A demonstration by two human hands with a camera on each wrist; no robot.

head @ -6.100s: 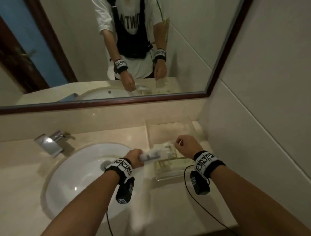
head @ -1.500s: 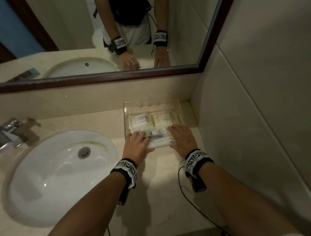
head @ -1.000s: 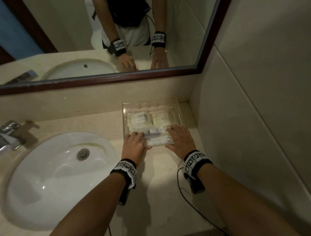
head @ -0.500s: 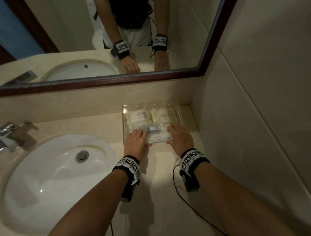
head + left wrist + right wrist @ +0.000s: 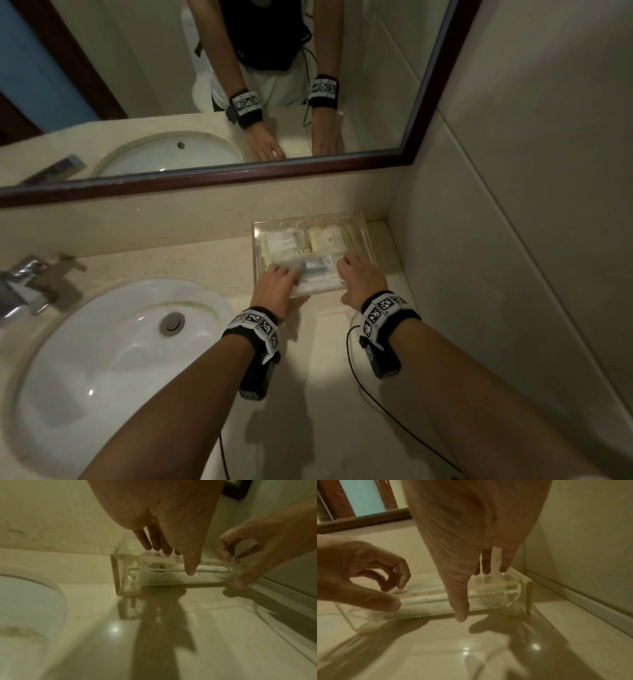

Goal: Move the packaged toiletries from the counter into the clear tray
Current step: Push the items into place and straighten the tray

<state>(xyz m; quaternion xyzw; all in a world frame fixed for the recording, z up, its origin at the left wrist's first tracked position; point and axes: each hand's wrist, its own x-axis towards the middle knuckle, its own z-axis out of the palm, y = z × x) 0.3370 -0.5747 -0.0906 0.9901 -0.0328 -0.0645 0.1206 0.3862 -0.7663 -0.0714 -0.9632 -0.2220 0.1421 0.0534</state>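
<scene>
The clear tray (image 5: 256, 246) sits on the counter in the back right corner, under the mirror. Several white packaged toiletries (image 5: 317, 264) lie flat inside it. My left hand (image 5: 277, 286) grips the tray's near left edge, with fingers (image 5: 155, 543) over the rim and the thumb on the front wall (image 5: 154, 578). My right hand (image 5: 361, 279) grips the near right edge the same way, fingers (image 5: 486, 566) inside and thumb down the front of the tray (image 5: 488, 601). No package lies on the counter around the tray.
A white sink basin (image 5: 113, 342) fills the left of the beige counter (image 5: 325, 394), with a chrome faucet (image 5: 24, 287) at its far left. A tiled wall (image 5: 513, 240) stands just right of the tray. A black cable (image 5: 376, 411) trails from my right wrist.
Six seconds ago my left hand held a white package over the tray; it now lies inside. Over the last second both hands have stayed on the tray's near edge.
</scene>
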